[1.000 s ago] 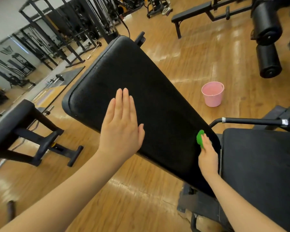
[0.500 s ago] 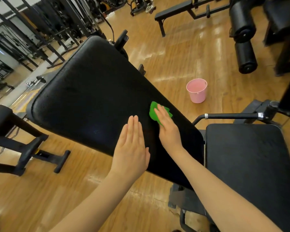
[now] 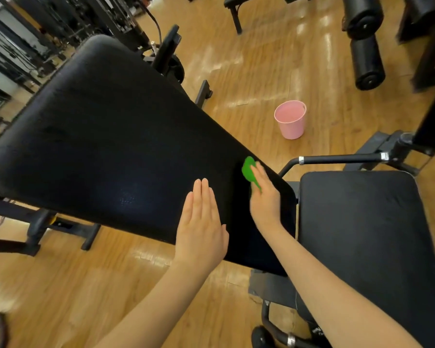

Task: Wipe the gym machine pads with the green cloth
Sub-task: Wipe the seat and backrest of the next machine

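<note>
The green cloth (image 3: 248, 169) is pressed against the lower right edge of the inclined back pad (image 3: 116, 136) by the right hand (image 3: 265, 197); whether its fingers curl round the cloth cannot be told, the hand being blurred. The left hand (image 3: 201, 227) is laid flat on the pad, fingers straight and together. So near the edge, the cloth could be carried off the pad. The seat pad (image 3: 362, 222) appears unwiped and could be overlooked.
</note>
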Demonstrator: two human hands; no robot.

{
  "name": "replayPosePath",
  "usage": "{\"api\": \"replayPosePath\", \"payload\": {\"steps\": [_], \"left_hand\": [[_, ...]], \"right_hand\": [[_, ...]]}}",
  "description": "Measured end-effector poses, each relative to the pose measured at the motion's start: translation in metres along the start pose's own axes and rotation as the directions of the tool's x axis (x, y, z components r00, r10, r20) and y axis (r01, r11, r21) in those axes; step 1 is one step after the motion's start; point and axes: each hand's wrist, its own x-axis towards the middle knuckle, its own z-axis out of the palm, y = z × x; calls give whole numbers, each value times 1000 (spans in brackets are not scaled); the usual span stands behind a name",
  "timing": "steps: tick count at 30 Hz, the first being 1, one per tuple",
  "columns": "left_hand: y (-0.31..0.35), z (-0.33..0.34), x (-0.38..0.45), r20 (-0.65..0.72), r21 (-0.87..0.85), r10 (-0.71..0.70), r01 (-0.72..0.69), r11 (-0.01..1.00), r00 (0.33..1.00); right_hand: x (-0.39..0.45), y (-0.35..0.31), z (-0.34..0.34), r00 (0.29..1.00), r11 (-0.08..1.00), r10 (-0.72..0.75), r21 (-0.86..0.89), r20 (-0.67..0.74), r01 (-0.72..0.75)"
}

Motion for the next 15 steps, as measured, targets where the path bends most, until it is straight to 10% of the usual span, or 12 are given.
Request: {"api": "replayPosePath", "payload": {"steps": [6, 15], "left_hand": [[7, 5, 2, -1, 5, -26, 26, 1000, 1000], [14, 19, 5, -123, 59, -50, 57, 997, 991]], "right_hand": [[4, 19, 13, 964, 960, -215, -146, 157, 238], [-87, 144, -36, 891, 865, 446, -213, -92, -455]]}}
